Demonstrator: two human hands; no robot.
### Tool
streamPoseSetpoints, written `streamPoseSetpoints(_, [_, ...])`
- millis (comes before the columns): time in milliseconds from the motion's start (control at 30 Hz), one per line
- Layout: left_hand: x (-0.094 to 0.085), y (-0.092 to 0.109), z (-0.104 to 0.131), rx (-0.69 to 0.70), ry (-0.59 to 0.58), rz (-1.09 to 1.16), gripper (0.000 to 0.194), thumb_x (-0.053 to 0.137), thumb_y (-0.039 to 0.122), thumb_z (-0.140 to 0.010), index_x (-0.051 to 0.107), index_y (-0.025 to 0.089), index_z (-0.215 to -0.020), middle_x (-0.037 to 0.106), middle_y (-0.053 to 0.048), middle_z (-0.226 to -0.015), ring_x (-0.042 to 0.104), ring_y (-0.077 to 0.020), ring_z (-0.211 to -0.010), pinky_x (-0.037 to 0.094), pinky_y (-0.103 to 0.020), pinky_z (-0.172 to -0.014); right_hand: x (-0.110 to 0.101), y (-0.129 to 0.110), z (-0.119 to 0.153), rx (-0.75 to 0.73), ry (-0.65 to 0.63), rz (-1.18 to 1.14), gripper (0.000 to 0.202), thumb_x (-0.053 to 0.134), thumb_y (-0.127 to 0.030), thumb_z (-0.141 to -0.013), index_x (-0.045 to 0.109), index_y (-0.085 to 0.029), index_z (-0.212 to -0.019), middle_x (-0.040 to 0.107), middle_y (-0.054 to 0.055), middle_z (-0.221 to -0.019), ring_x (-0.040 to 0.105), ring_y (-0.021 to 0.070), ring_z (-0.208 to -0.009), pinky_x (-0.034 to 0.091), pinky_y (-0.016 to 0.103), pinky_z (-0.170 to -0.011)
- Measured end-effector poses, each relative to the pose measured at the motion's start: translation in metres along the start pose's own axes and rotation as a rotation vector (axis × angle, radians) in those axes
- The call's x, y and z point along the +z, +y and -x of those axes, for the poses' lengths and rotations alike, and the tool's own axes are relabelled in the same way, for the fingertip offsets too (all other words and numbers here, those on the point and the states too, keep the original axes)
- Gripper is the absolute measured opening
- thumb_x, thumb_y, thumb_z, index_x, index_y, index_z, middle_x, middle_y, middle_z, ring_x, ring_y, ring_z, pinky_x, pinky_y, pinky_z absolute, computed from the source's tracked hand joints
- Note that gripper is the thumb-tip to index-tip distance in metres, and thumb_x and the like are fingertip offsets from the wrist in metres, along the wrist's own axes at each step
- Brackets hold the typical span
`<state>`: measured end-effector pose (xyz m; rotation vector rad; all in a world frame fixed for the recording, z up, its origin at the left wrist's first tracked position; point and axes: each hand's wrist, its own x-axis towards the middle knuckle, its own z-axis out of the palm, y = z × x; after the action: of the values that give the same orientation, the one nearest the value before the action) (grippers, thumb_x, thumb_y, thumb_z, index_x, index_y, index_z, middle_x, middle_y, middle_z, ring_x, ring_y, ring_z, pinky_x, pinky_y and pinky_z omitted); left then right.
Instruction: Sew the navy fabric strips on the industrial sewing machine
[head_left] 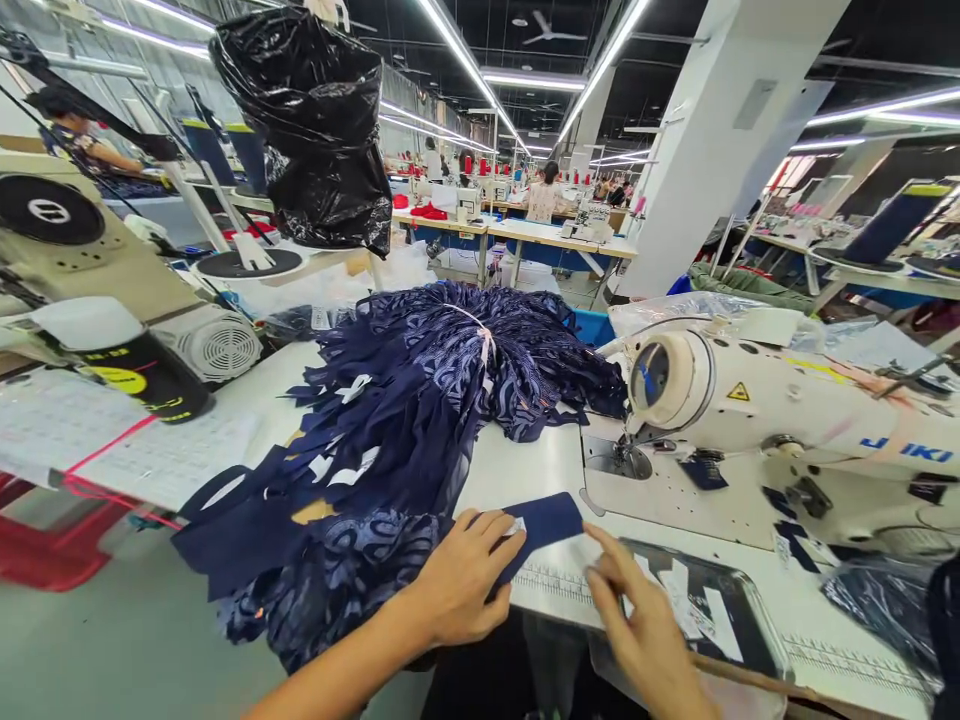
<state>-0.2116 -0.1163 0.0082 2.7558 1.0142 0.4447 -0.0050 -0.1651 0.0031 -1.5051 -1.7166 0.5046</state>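
Note:
A flat navy fabric strip [553,522] lies at the front edge of the sewing table. My left hand [469,575] is closed on its left end, fingers on top and thumb at the near edge. A small white label [516,527] shows beside those fingertips. At the strip's right corner is the index fingertip of my right hand [637,620]; its thumb is apart and nothing shows between them. Patterned navy fabric [367,570] hangs over the edge left of my left hand. Behind it spreads a large bundle of navy pieces [495,345], bound with a pale tie [486,340].
On the right stands a white sewing machine [750,390]. A black tray [720,600] holding white labels sits in front of it. To the left are another machine [90,240] and a black-and-yellow cylinder [142,370]. A black plastic bag [315,130] hangs above.

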Motion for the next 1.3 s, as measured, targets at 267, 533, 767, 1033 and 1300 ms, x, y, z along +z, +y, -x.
streamPoseSetpoints(267, [0.004, -0.005, 0.004, 0.008, 0.002, -0.006, 0.036, 0.049, 0.027, -0.075, 0.049, 0.014, -0.109, 0.046, -0.011, -0.126, 0.040, -0.0253, -0.113, 0.030, -0.042, -0.094, 0.070, -0.009, -0.039, 0.032, 0.172, 0.097, 0.040, 0.031, -0.035, -0.085, 0.054, -0.009, -0.106, 0.055, 0.001, -0.052, 0.052, 0.0152, -0.045, 0.039, 0.024, -0.044])
streamPoseSetpoints(533, [0.006, -0.007, 0.006, 0.018, 0.023, 0.004, 0.046, 0.050, 0.032, -0.077, 0.044, 0.012, -0.118, 0.048, -0.012, -0.123, 0.041, -0.0251, -0.112, 0.029, -0.041, -0.095, 0.076, -0.001, -0.043, 0.021, 0.081, 0.302, 0.041, 0.029, -0.030, -0.085, 0.059, -0.010, -0.105, 0.062, 0.003, -0.054, 0.055, 0.0167, -0.048, 0.039, 0.025, -0.048])
streamPoseSetpoints(767, [0.010, -0.007, 0.007, 0.007, 0.037, -0.006, 0.043, 0.049, 0.033, -0.078, 0.046, 0.012, -0.116, 0.049, -0.012, -0.123, 0.041, -0.0252, -0.112, 0.028, -0.042, -0.095, 0.077, 0.000, -0.045, -0.037, 0.040, 0.483, 0.038, 0.029, -0.026, -0.087, 0.059, -0.012, -0.106, 0.065, 0.005, -0.060, 0.057, 0.0177, -0.051, 0.038, 0.026, -0.051])
streamPoseSetpoints(1033, [0.012, -0.007, 0.006, 0.012, 0.047, -0.034, 0.044, 0.048, 0.034, -0.078, 0.047, 0.011, -0.115, 0.048, -0.012, -0.124, 0.042, -0.0263, -0.111, 0.028, -0.044, -0.094, 0.074, 0.000, -0.036, -0.133, 0.051, 0.595, 0.039, 0.027, -0.023, -0.087, 0.060, -0.011, -0.105, 0.067, 0.009, -0.065, 0.057, 0.0190, -0.051, 0.040, 0.028, -0.053])
streamPoseSetpoints(1300, [0.011, -0.007, 0.005, 0.015, 0.054, -0.055, 0.043, 0.048, 0.034, -0.078, 0.047, 0.012, -0.115, 0.048, -0.012, -0.123, 0.042, -0.0263, -0.111, 0.030, -0.042, -0.093, 0.066, -0.003, -0.044, -0.103, -0.037, 0.434, 0.037, 0.029, -0.019, -0.082, 0.061, -0.010, -0.100, 0.064, 0.005, -0.056, 0.057, 0.0170, -0.048, 0.040, 0.026, -0.049])
